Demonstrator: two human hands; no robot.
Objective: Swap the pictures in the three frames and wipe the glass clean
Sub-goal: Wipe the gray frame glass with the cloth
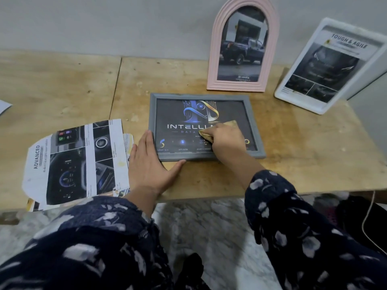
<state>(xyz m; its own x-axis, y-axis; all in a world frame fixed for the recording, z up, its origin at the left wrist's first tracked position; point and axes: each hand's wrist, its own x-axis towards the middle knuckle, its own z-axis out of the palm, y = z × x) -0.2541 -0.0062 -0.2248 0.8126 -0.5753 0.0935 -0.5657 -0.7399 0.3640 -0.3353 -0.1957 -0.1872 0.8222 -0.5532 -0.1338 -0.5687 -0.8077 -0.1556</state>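
A grey frame (253,114) lies flat on the wooden table (293,147), holding a dark picture with blue and gold graphics. My right hand (227,140) grips a tan cloth (230,124) and presses it on the frame's glass. My left hand (149,164) lies flat with straight fingers against the frame's near left corner. A pink arched frame (213,59) with a truck picture leans upright against the wall. A white frame (299,97) with a car leaflet leans at the right.
Loose printed leaflets (69,162) lie on the table at the left, overhanging the front edge. A sheet corner (4,106) shows at the far left. Below the table are a marble floor (209,227) and a cable (368,218).
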